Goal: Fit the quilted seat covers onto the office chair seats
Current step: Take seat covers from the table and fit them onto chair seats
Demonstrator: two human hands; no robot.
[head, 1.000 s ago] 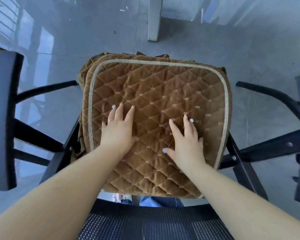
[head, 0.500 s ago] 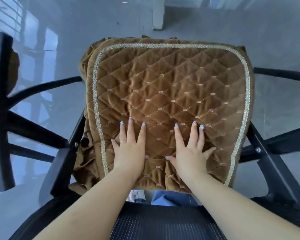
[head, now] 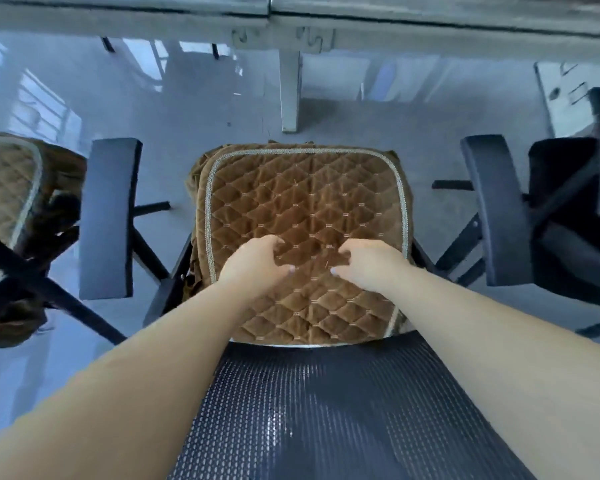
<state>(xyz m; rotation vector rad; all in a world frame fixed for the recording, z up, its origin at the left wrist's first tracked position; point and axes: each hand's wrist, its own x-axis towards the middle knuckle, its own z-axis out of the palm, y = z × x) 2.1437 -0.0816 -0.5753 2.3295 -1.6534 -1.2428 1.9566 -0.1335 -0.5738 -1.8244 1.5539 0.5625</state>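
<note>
A brown quilted seat cover (head: 302, 199) with a pale braided border lies over the seat of the office chair in front of me. The chair's black mesh backrest (head: 312, 410) fills the bottom of the view and my arms reach over it. My left hand (head: 257, 261) and my right hand (head: 364, 263) rest side by side on the near middle of the cover. The fingers of both are curled inward against the fabric. Whether they pinch the fabric I cannot tell. Loose folds of the cover hang off the seat's left edge (head: 196, 268).
Padded black armrests stand at left (head: 108, 216) and right (head: 496, 213). Another chair at far left carries a brown quilted cover (head: 4, 199). A bare black chair (head: 575, 220) is at far right. A grey desk edge (head: 291, 32) and its leg (head: 290, 91) stand beyond on shiny grey floor.
The view has pulled back and up, bringing both armrests and the desk into sight. My hands went from flat with spread fingers to curled fingers on the cover's near middle.
</note>
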